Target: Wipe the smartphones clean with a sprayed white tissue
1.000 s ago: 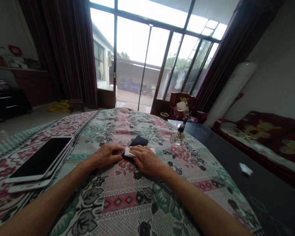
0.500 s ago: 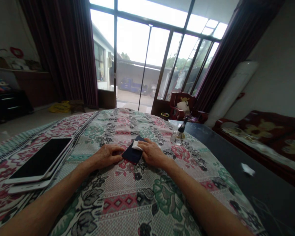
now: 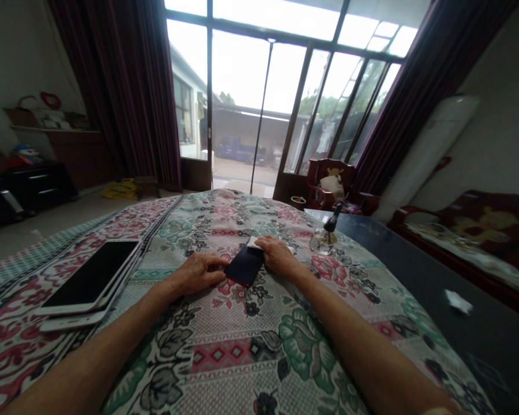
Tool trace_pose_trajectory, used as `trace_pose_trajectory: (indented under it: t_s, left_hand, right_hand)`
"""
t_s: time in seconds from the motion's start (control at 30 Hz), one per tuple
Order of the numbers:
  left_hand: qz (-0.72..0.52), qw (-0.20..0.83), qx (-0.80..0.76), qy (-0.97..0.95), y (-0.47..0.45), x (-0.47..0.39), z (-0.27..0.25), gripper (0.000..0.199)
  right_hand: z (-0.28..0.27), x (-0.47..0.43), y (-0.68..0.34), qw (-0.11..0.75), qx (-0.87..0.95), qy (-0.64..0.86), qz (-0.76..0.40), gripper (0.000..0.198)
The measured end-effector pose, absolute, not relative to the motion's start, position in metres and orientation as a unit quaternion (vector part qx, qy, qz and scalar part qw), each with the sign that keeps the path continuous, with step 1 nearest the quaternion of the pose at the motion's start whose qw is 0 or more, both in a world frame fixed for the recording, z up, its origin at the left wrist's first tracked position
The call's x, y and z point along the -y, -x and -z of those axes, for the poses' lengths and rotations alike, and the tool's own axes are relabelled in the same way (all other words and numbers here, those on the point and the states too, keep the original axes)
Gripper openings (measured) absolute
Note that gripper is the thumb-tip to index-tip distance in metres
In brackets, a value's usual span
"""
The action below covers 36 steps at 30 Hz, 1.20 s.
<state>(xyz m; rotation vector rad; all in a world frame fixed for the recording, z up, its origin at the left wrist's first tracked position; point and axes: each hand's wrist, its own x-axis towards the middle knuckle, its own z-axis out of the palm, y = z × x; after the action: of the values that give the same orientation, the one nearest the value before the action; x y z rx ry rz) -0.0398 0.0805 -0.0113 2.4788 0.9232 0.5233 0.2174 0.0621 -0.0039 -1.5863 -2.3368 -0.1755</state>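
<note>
A dark blue smartphone [image 3: 244,266] with a reddish edge lies flat on the flowered tablecloth. My left hand [image 3: 199,271] steadies its left edge between thumb and fingers. At the phone's far end, my right hand [image 3: 279,256] is closed on a folded white wipe [image 3: 254,242], pressing it down; part of the wipe is hidden under the fingers. A bottle of clear liquid [image 3: 323,241] with a black top stands to the right of my right hand. Left of my left hand, white tablets [image 3: 93,276] lie in a stack, the top one with a black screen.
The patterned tablecloth [image 3: 225,380] covers the round-edged table. A dark tabletop [image 3: 419,268] adjoins on the right, with a crumpled white piece [image 3: 458,302] on it. A wooden chair [image 3: 328,178] and glass doors [image 3: 242,115] are beyond.
My right hand has slid the wipe from the middle of the phone to its far end. My left hand stays at the phone's edge. The camera view has shifted slightly.
</note>
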Motion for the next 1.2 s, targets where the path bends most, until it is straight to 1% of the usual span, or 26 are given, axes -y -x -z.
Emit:
trace_pose_trajectory:
  t_s: [0.4,0.63,0.87,0.97,1.1,1.13,1.2]
  left_hand:
    - [-0.202,0.208,-0.351,-0.89,0.039,-0.079,0.012,0.029]
    - [-0.207,0.202,-0.359,-0.888,0.038,-0.078,0.012,0.027]
    - [-0.208,0.189,-0.352,-0.893,0.038,-0.079,0.014,0.025]
    - [-0.209,0.191,-0.357,-0.89,0.04,-0.079,0.013,0.032]
    - [-0.192,0.206,-0.367,-0.887,0.036,-0.072,0.008,0.042]
    - [-0.19,0.192,-0.378,-0.885,0.033,-0.069,0.007,0.045]
    - [-0.199,0.13,-0.423,-0.874,0.024,-0.06,0.007,0.056]
  right_hand:
    - [0.007,-0.047,-0.187,0.181,0.854,0.487,0.039,0.034]
    - [0.005,-0.034,-0.18,0.217,0.861,0.46,0.002,0.031]
    - [0.005,-0.026,-0.172,0.212,0.875,0.435,0.003,0.029]
    - [0.004,-0.029,-0.174,0.21,0.862,0.46,0.017,0.028]
    - [0.002,-0.036,-0.188,0.195,0.821,0.535,0.043,0.027]
    - [0.002,-0.039,-0.193,0.189,0.808,0.556,0.049,0.027]
    - [0.001,-0.043,-0.201,0.176,0.786,0.589,0.058,0.027]
